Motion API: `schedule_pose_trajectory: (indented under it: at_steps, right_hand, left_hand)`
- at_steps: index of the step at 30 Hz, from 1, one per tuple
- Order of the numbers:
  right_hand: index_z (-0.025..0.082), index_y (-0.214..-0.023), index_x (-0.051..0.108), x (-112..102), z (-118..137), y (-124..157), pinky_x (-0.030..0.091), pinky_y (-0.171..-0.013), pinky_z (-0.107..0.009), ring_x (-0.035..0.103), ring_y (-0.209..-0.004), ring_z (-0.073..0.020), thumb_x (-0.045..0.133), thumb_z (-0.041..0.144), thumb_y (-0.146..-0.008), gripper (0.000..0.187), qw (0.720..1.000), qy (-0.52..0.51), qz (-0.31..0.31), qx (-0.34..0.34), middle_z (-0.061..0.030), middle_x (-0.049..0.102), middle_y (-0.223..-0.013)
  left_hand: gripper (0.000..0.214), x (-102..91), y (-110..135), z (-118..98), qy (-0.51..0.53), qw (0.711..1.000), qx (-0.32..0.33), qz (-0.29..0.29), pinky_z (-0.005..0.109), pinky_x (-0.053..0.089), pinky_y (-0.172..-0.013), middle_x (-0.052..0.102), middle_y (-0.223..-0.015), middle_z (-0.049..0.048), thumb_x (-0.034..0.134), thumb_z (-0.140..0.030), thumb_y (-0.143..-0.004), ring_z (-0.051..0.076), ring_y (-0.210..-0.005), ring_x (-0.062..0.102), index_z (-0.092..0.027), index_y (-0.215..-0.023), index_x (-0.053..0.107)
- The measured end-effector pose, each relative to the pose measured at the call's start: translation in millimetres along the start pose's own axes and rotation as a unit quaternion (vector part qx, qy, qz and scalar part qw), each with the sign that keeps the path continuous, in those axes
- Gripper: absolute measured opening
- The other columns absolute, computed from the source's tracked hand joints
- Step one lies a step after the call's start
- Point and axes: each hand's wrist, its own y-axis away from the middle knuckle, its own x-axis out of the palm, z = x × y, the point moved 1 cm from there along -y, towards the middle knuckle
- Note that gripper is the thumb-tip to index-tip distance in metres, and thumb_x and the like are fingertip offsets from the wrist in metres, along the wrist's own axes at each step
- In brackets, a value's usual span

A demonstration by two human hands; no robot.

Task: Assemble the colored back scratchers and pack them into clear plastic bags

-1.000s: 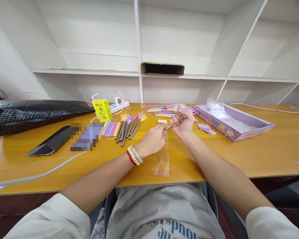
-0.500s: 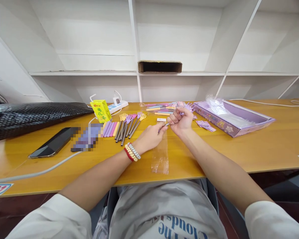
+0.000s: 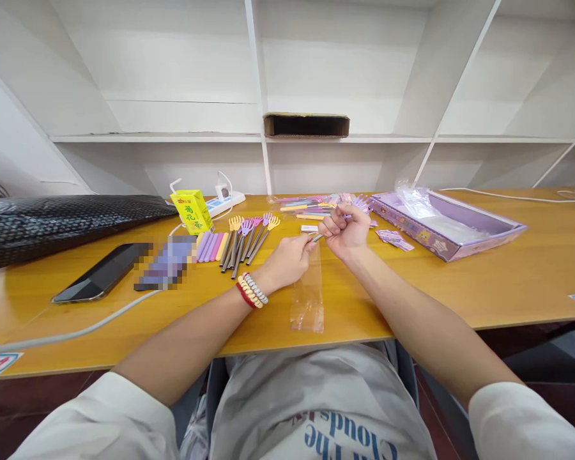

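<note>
My right hand is closed in a fist round a small metal-stemmed scratcher with a purple hand-shaped head. Its grey stem pokes out toward my left hand, which pinches the mouth of a clear plastic sleeve lying on the wooden table. The stem's tip sits at the sleeve's opening. A row of similar scratchers with yellow, purple and pink heads lies left of my hands, beside pastel sticks.
A purple box lid with plastic bags lies at the right. More packed items lie behind my hands. A yellow drink carton, power strip, phone, black padded bag and white cable occupy the left.
Both hands stay together at the sleeve's mouth with only slight shifts. The view has drifted a little.
</note>
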Motion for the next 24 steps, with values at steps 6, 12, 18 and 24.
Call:
schedule_pose_trajectory:
  at_steps: [6,12,18,24]
  right_hand:
    - [0.019,-0.051,0.032,0,8,-1,0.025,-0.036,-0.02,0.02,-0.034,-0.0049,0.052,0.022,-0.065,0.025,1.0,-0.006,0.007,0.003,0.0085,0.018,-0.039]
    - [0.019,-0.053,0.036,-1,15,-4,0.024,-0.033,-0.019,0.019,-0.032,-0.0052,0.051,0.031,-0.071,0.027,1.0,-0.003,-0.013,-0.008,0.0088,0.018,-0.038]
    - [0.019,-0.053,0.035,-1,15,-4,0.023,-0.033,-0.019,0.018,-0.032,-0.005,0.05,0.029,-0.071,0.026,1.0,-0.004,-0.013,0.0,0.0088,0.018,-0.039]
    - [0.019,-0.052,0.036,-5,18,-4,0.024,-0.035,-0.019,0.018,-0.034,-0.0052,0.049,0.027,-0.07,0.023,1.0,-0.005,-0.005,-0.002,0.0083,0.019,-0.039]
  left_hand:
    - [0.032,-7.3,1,-3,0.011,1.0,-0.015,0.021,0.025,0.031,-0.054,0.056,-0.066,-0.0006,0.026,-0.035,-0.094,0.014,-0.058,0.051,-0.021,-0.088,0.054]
    - [0.034,-8.0,4,-13,-0.02,0.999,-0.026,0.032,0.026,0.031,-0.054,0.059,-0.07,0.0023,0.028,-0.042,-0.093,0.017,-0.062,0.055,-0.019,-0.099,0.052]
    - [0.028,-2.9,3,-6,-0.056,0.997,-0.041,0.032,0.027,0.032,-0.057,0.061,-0.073,0.0051,0.032,-0.035,-0.092,0.017,-0.065,0.056,-0.018,-0.089,0.055]
    - [0.033,-10.2,3,-8,0.007,0.999,-0.025,0.038,0.025,0.032,-0.055,0.058,-0.067,0.0,0.028,-0.04,-0.093,0.014,-0.058,0.052,-0.021,-0.089,0.055]
